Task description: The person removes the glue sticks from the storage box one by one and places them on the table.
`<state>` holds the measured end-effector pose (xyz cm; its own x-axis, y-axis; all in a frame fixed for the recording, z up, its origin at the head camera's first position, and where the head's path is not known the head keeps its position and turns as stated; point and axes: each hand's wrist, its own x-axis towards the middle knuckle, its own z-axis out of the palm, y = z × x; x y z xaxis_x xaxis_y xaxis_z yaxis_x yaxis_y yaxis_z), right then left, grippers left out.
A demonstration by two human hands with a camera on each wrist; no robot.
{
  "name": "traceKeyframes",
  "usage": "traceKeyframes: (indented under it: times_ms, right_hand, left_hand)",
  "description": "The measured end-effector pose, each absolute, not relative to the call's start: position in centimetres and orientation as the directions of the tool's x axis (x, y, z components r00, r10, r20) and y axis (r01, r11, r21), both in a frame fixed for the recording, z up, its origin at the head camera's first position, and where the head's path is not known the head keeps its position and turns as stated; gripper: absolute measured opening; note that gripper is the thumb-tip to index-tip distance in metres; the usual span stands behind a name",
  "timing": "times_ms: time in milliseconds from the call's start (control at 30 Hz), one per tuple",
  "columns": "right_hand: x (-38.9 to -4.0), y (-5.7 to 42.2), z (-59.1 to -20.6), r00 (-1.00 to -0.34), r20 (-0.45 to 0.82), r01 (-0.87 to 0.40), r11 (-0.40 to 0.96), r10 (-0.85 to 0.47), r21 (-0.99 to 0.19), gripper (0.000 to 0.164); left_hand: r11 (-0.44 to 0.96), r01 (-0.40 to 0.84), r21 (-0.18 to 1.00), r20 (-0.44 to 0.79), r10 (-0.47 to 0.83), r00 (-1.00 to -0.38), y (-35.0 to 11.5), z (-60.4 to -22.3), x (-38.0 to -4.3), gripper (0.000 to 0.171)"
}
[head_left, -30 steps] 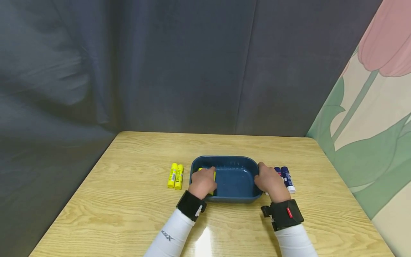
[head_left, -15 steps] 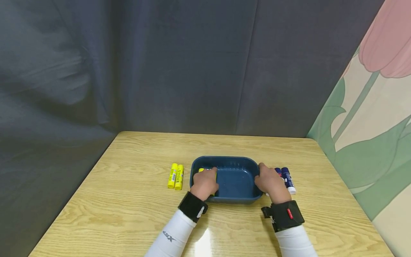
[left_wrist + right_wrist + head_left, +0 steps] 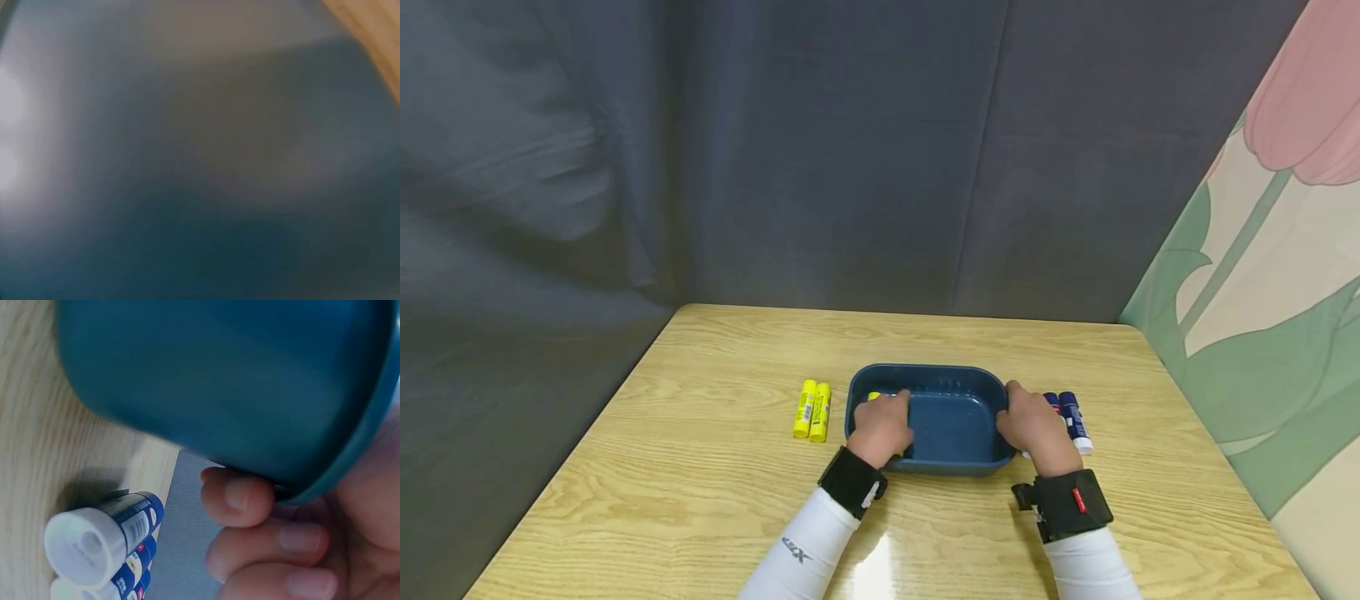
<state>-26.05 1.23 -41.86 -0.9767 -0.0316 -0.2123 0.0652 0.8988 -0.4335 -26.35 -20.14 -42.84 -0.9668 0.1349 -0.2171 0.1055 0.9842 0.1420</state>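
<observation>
A dark blue plastic tray (image 3: 932, 467) lies on the table in the head view. My left hand (image 3: 880, 425) reaches inside its left end, fingers curled over yellow glue sticks (image 3: 874, 396) that show only at the hand's edges; its fingertips are hidden. The left wrist view gives just a blurred blue surface. On the right side, my right hand (image 3: 1033, 427) grips the tray's rim, with curled fingers (image 3: 269, 544) under the lip in the right wrist view. Blue glue sticks (image 3: 1076, 422) with white ends lie just beyond that hand, partly covered by it.
Two yellow glue sticks (image 3: 812, 411) lie side by side to the left of the tray. A dark curtain (image 3: 850, 167) hangs behind the wooden table (image 3: 662, 467), and a painted wall (image 3: 1262, 333) borders it on the right.
My left hand has shifted very slightly to the right inside the tray. The right hand keeps its grip on the rim, and the loose glue sticks stay where they were.
</observation>
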Motion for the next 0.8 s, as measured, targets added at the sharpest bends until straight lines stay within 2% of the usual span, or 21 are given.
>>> traceKeyframes:
  times_ms: [200, 800]
  right_hand:
    - [-26.1, 1.2, -42.0, -0.978, -0.209, 0.066, 0.901, -0.028, -0.429, 0.051]
    - [-26.3, 1.2, -42.0, -0.976, -0.217, 0.068, 0.906, -0.027, -0.417, 0.052]
  left_hand:
    - [0.981, 0.134, 0.141, -0.19, 0.159, -0.969, -20.2, -43.0, -26.4, 0.062]
    - [0.952, 0.151, 0.267, -0.125, 0.19, -0.974, -20.8, -41.5, -26.3, 0.057]
